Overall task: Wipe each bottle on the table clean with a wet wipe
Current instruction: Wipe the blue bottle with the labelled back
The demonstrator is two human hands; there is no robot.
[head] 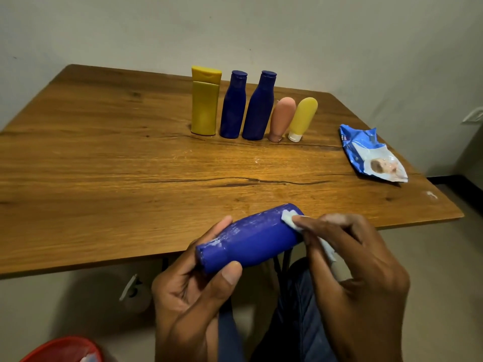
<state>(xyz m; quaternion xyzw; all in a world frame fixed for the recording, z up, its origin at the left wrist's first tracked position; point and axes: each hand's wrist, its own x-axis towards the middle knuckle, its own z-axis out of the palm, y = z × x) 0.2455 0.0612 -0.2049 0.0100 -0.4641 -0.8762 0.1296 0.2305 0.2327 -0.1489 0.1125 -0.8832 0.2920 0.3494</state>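
We see a blue bottle (pixel 251 241) held sideways over the near table (pixel 104 178) edge, cap end left, wet streaks along its upper side. Left hand (pixel 193 291) grips the neck end, thumb and fingers curled round it. Right hand (pixel 358 262) pinches a white wipe (pixel 288 218) against the base end. Five bottles stand in a row at the back: yellow bottle (pixel 205 100), two dark blue bottles (pixel 234 105), pink tube (pixel 282 118), yellow tube (pixel 303 118). Wipe pack (pixel 371 155) lies at right

Wooden table (pixel 104 152): five bottles (pixel 232 105) standing in row at back; wipes packet (pixel 371 155) lying right.
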